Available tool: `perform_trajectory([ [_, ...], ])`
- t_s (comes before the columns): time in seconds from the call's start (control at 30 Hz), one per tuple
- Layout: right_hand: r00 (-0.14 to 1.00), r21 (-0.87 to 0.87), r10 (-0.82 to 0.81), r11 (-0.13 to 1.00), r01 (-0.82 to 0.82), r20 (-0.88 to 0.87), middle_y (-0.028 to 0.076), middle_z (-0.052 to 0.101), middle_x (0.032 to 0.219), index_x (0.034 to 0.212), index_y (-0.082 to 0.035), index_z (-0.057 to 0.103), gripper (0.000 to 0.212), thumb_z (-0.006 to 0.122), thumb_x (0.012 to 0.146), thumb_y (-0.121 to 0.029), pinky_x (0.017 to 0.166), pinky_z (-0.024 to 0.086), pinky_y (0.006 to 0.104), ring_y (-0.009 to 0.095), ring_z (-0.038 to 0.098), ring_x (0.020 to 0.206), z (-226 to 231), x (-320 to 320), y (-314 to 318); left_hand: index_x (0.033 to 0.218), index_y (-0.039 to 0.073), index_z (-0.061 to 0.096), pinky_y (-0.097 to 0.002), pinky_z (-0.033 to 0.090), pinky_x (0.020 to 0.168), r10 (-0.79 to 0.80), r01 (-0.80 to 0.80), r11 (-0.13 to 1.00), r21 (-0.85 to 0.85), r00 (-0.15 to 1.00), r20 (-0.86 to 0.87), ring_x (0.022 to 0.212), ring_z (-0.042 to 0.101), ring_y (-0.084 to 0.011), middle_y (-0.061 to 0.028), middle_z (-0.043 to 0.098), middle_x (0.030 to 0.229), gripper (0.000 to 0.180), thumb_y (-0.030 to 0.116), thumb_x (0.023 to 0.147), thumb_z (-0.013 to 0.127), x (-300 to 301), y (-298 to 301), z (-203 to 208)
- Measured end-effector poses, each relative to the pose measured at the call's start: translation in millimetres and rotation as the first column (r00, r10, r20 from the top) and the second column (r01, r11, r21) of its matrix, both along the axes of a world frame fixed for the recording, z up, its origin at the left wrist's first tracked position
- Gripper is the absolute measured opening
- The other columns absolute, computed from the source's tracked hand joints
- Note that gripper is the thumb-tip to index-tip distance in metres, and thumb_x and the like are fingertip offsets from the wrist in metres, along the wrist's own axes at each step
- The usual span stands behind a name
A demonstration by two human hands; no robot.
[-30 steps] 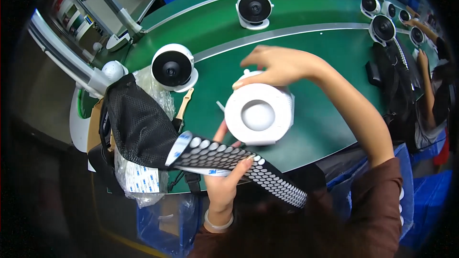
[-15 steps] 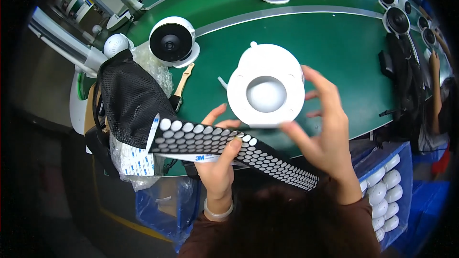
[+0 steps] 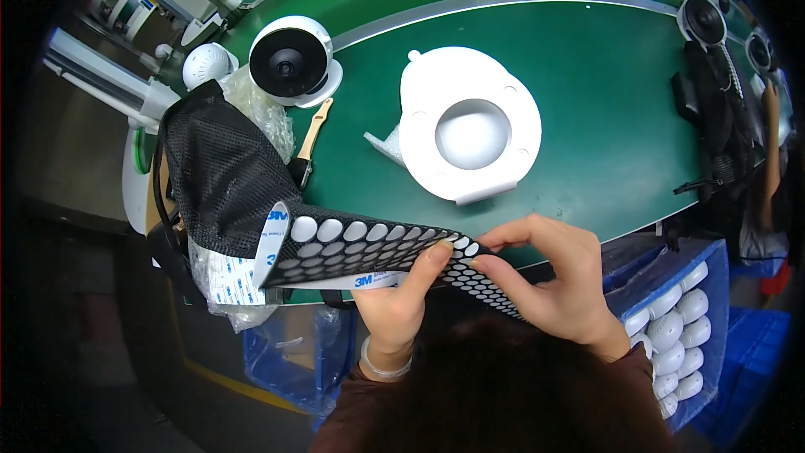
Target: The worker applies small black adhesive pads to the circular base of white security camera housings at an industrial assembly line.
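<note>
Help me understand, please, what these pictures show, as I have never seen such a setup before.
There is no machine doing the work here: these are a person's bare hands, seen from above by a wide fisheye camera worn on the head, so straight edges look bent.

The left hand holds a black strip covered with rows of pale round dots. The right hand has its thumb and forefinger at the strip's edge; whether they grip it is hard to tell.

On the green table lies a white rounded device with its ring-shaped side up. To its left are an upright white device with a black face, a wooden-handled brush and a black mesh bag.
</note>
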State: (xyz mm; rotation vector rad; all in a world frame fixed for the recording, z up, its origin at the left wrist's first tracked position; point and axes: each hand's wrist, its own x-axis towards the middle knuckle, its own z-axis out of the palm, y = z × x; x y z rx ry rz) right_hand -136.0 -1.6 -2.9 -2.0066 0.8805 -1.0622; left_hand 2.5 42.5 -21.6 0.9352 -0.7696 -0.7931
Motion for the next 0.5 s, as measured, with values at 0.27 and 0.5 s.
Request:
perform_trajectory([
  [0.27,0.940,0.371,0.123,0.896,-0.243,0.317,0.008,0.059,0.074,0.080,0.003,0.058,0.009,0.060,0.072,0.001,0.060,0.046,0.0212,0.012,0.058,0.070,3,-2,-11,0.094,-0.004,0.052,-0.0231,0.043,0.070,-0.245,0.261,0.960,-0.100,0.959,0.143,0.075,0.053,-0.0138,-0.0103,0.055,0.089,0.029,-0.006,0.066,0.062,18,-4,-12],
  [0.5,0.980,-0.021,0.036,0.999,-0.033,0.197,0.008,0.059,0.068,0.076,-0.003,0.061,0.011,0.064,0.066,-0.002,0.052,0.043,0.0257,0.021,0.057,0.060,-3,9,-15,0.099,-0.007,0.047,-0.0227,0.045,0.071,0.217,-0.176,0.966,-0.192,0.951,0.219,0.077,0.056,-0.0145,-0.0106,0.056,0.089,0.034,-0.010,0.067,0.059,-9,-4,0],
])
